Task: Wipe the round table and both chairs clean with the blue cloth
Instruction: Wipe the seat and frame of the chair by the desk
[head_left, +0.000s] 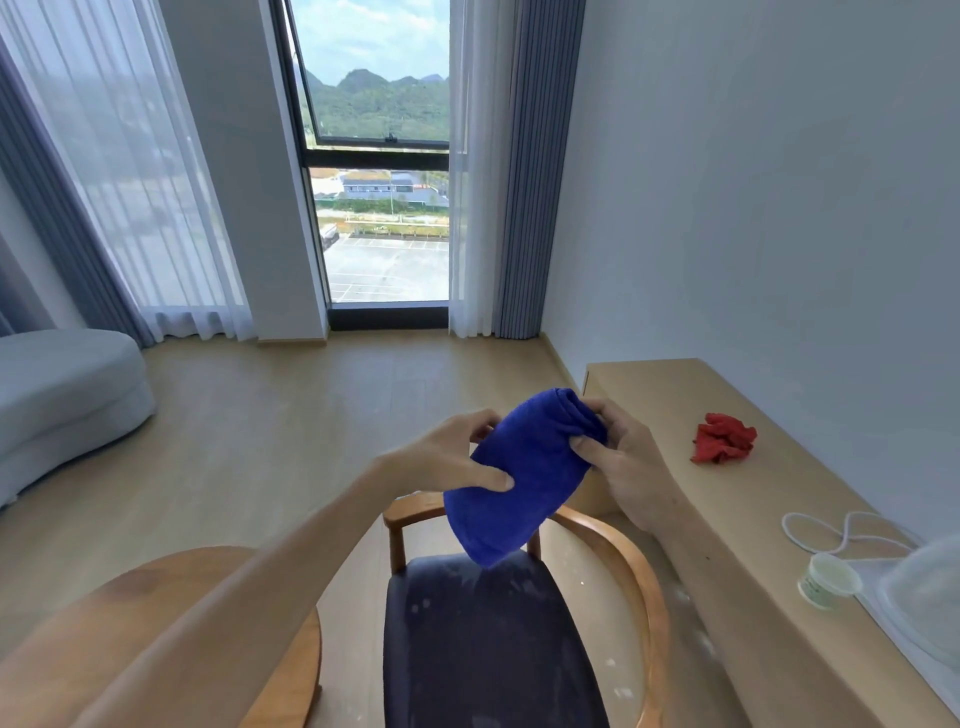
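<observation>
Light wood floor carries a wooden armchair with a dark, white-flecked seat, a round wooden table just left of it at the lower left, and a grey sofa at the left edge. Long pale wooden bench runs along the right wall, bearing a crumpled red cloth, a looped white cord, a small white cup near it, and a blurred clear plastic item at the right edge.
</observation>
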